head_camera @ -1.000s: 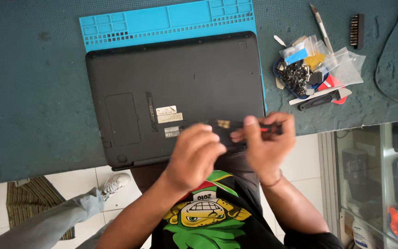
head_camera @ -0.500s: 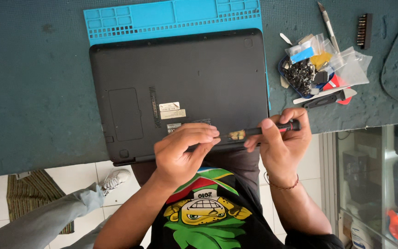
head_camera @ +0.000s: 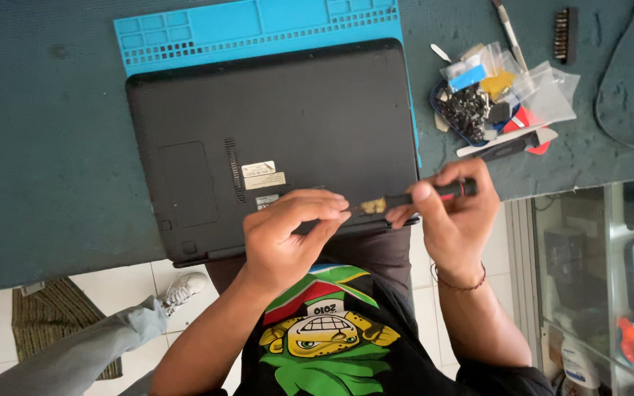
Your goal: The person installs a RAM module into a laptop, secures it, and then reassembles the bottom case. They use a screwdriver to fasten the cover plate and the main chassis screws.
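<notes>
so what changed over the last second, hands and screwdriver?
Little. The right hand keeps gripping the screwdriver, which has tilted slightly, handle end higher. The left hand stays at its tip by the near edge of the upturned laptop; its fingers have curled. Laptop, blue mat and parts pile unmoved.

Black T-shirt (head_camera: 376,352), short sleeves. Big cartoon print on front: yellow face, green leaves, red, blue and green stripes. Thin dark red string bracelet (head_camera: 462,282) on right wrist. Both arms bare. Grey trouser leg (head_camera: 75,352), white shoe (head_camera: 185,288).

Teal-topped table (head_camera: 45,147) above white tiled floor (head_camera: 111,286), striped rug (head_camera: 49,323).
</notes>
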